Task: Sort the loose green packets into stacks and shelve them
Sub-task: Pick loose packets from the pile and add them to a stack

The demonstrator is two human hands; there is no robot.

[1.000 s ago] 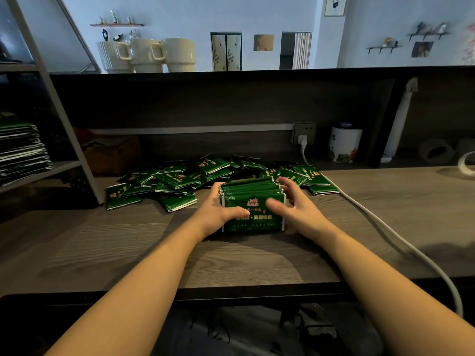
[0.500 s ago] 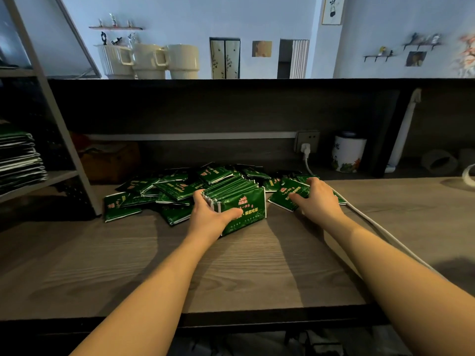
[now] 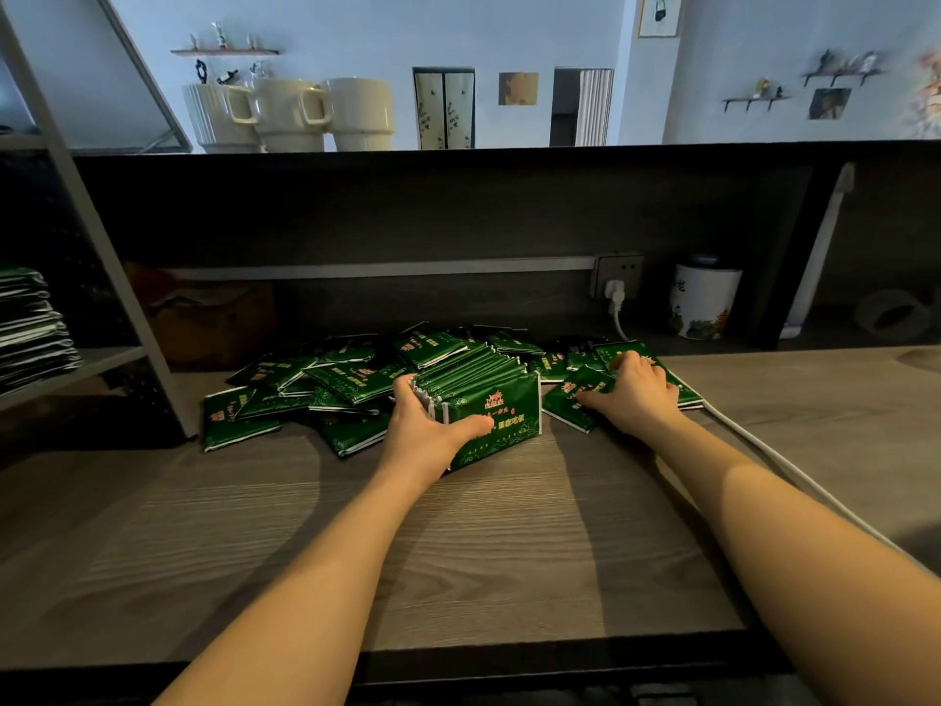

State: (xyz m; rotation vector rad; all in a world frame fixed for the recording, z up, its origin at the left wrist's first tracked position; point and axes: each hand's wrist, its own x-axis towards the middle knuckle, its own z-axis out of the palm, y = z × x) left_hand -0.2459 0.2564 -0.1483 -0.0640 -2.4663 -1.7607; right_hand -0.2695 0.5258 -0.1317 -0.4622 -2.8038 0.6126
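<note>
A bundle of green packets [image 3: 489, 400] stands on edge, tilted back, at the middle of the wooden desk [image 3: 458, 542]. My left hand [image 3: 425, 425] grips its left end, thumb across the front packet. A heap of loose green packets [image 3: 336, 379] spreads behind and to the left. My right hand [image 3: 634, 392] lies on loose packets [image 3: 570, 400] to the right of the bundle, fingers spread over them and thumb at their near edge. Stacked packets [image 3: 30, 323] fill the shelf at far left.
A grey shelf frame [image 3: 117, 277] rises at the left. A white cable [image 3: 794, 466] runs from the wall socket [image 3: 616, 275] along the desk's right side under my right arm. A white printed jar [image 3: 705, 300] stands at the back right. Three mugs [image 3: 285, 114] sit on the upper ledge.
My right hand has left the bundle and moved right onto the loose packets. My left hand alone keeps the bundle, which now leans back and is turned slightly.
</note>
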